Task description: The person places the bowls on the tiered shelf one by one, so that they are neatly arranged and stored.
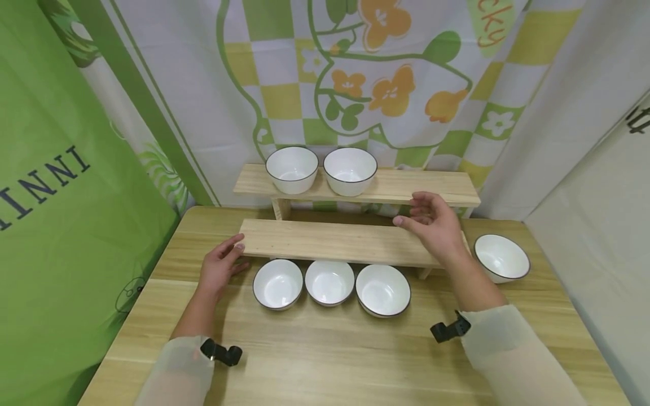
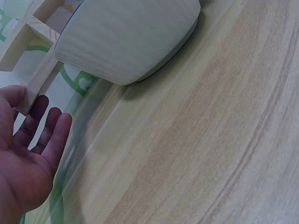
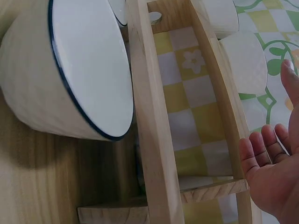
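Observation:
My left hand (image 1: 219, 265) is at the left end of the lower tier of a wooden step shelf (image 1: 325, 239). In the left wrist view the thumb and index finger (image 2: 35, 116) pinch the board's end from either side. My right hand (image 1: 431, 225) hovers over that tier's right part with fingers loosely bent, holding nothing. Three white, dark-rimmed bowls stand in front of the lower tier: a left bowl (image 1: 278, 285), a middle bowl (image 1: 330, 283) and a right bowl (image 1: 383, 290). On the upper tier (image 1: 421, 186) sit two more, a left bowl (image 1: 291, 169) and a right bowl (image 1: 350, 171).
Another white bowl (image 1: 501, 258) stands on the wooden table (image 1: 325, 361), right of the shelf. Behind hangs a patterned curtain (image 1: 284, 73); a green cloth (image 1: 76, 254) borders the left side and a pale wall (image 1: 599, 180) the right.

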A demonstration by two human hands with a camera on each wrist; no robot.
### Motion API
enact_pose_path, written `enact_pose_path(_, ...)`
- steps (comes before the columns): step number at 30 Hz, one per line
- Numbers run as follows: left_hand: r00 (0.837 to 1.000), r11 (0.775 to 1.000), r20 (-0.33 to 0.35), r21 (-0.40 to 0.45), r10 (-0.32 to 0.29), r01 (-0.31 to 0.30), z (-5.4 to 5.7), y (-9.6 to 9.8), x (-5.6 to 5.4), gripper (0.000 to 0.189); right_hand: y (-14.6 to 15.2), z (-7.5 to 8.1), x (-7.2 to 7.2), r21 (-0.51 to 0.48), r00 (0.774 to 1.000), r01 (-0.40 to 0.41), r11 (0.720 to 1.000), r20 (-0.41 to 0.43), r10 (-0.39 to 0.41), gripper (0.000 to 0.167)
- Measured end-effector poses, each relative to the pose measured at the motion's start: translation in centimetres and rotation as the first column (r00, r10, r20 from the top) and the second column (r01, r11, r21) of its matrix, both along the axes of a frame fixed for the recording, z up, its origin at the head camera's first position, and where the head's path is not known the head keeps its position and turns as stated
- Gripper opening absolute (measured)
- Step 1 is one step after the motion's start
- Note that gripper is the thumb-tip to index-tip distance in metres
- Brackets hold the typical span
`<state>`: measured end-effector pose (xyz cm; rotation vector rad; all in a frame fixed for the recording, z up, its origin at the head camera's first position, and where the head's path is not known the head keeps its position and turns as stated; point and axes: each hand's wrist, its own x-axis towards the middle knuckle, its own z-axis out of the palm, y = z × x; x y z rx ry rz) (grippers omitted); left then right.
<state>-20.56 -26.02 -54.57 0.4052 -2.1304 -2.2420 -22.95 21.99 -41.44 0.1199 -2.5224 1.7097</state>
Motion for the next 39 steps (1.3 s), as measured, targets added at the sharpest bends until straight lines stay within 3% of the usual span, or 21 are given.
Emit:
enact_pose_path(18, 1.000, 1.000, 0.015, 0.004, -0.011, 0.011, 0.2, 0.1, 0.0, 0.051, 2.8, -3.0, 2.0, 0.039, 0.997, 0.064, 0.997, -0.046, -0.063, 0.076)
enact_pose_path(27, 1.000, 1.000, 0.002, 0.007, -0.005, 0.005, 0.0, 0.0, 0.0, 0.051, 4.3, -3.7, 3.2, 0.105, 0.994, 0.109, 0.988, -0.037, -0.106, 0.078)
enact_pose_path(39, 1.000, 1.000, 0.007, 0.014, -0.007, 0.007, 0.0, -0.1, 0.0, 0.051, 5.8, -4.5, 3.8, 0.180, 0.989, 0.146, 0.973, -0.019, -0.145, 0.084)
